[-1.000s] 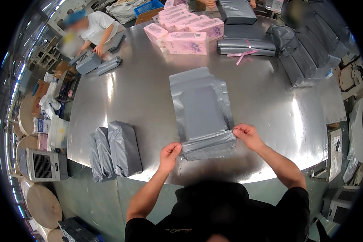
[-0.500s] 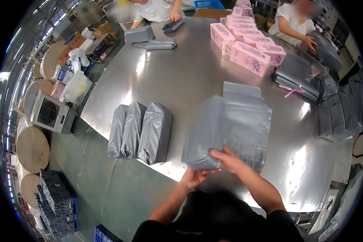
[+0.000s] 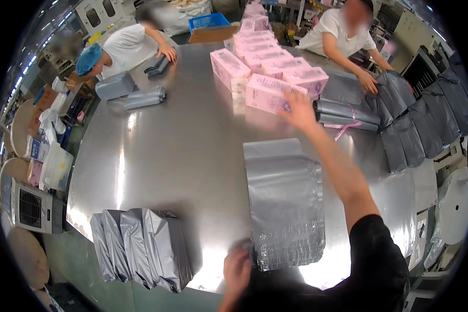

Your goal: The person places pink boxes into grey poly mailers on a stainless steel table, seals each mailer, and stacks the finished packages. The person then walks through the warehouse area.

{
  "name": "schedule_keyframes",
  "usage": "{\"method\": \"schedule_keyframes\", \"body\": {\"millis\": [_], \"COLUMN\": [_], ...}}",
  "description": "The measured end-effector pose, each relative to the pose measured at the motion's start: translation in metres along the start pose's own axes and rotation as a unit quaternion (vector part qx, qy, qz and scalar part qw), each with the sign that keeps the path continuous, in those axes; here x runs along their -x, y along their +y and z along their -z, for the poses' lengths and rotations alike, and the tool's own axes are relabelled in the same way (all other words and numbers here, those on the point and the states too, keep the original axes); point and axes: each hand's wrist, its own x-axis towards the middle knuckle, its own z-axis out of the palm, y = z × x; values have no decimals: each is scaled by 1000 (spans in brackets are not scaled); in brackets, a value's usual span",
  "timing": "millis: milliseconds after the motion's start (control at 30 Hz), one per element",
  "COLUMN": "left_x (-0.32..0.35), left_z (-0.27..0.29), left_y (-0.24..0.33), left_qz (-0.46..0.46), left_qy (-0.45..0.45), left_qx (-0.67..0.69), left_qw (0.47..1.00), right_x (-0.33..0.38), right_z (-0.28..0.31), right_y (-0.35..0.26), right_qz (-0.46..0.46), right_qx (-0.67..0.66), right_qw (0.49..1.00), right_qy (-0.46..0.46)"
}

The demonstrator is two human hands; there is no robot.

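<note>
Gleaming tbl (image 3: 192, 151) — grn flr (image 3: 78, 262); R grip (image 3: 299, 112) spread at pink bx (image 3: 261, 94); L grip (image 3: 237, 268) unclear

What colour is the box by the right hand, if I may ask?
The box is pink with purplish markings, seen best in the head view.
</note>
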Motion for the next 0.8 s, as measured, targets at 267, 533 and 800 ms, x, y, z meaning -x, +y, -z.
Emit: {"method": "schedule_keyframes", "body": {"millis": [267, 533, 800], "left_x": [-78, -107, -138], "left_z": [-70, -73, -81], "left_y": [28, 28, -8], "left_qz": [-262, -298, -330], "left_qy": [-202, -120, -184], "left_qx": [-322, -340, -390], "left_qw": [887, 884, 840], "right_x": [-54, 104, 464], "right_z": [-18, 121, 192], "right_y": [42, 22, -93], "right_qz": [-29, -80, -399], "right_qx": [63, -118, -664], "right_qw": [962, 988, 618], "right_qy": [-263, -52, -133]}}
